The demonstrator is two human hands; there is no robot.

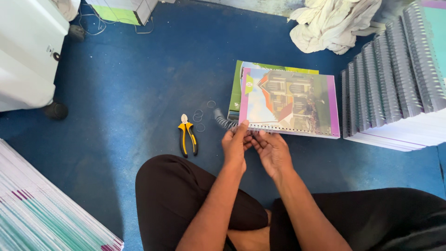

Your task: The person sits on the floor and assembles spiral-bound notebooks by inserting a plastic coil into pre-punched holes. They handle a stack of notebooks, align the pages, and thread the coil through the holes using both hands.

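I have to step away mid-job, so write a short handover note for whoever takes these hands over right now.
Left hand and right hand: both pinch the spiral coil at the booklet's punched near edge.
Coil sticks out left of the booklet; how far it is threaded cannot be told.
Pliers lie untouched on the blue floor, loose wire rings beside them.
Bound stack stands right.

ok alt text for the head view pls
Both hands, left hand and right hand, work a wire coil at the punched edge of a booklet on the blue floor. Yellow-handled pliers lie left; bound booklets are stacked right.
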